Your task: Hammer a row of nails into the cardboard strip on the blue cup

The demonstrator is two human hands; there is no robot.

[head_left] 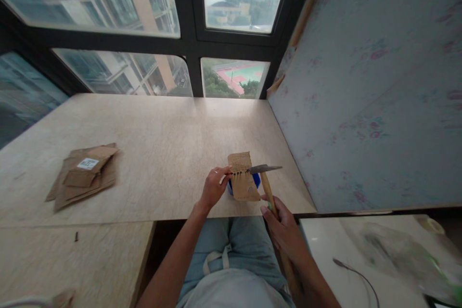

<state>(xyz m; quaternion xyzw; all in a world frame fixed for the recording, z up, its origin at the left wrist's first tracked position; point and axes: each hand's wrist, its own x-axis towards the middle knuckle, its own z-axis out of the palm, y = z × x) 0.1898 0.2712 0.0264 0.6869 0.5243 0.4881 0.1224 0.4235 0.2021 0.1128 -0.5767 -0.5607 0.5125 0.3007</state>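
Observation:
A creased piece of brown cardboard [244, 187] lies over a blue object [257, 180], most of which is hidden beneath it. Along the cardboard's middle runs a row of small dark, nail-like pieces, too small to make out well. My left hand [213, 186] pinches the cardboard's left edge, at the end of that row. With my right hand [283, 224] I grip the wooden handle of a hammer [267, 184]. Its metal head is over the cardboard's right edge, close to the row; I cannot tell whether it touches.
A stack of flat brown cardboard [86, 173] with a white label lies at the left of the pale countertop [162, 154]. One small dark piece [76, 237] is on the lower left surface. At right are a patterned wall [361, 96], a cable [357, 272] and a clear plastic bag [404, 250].

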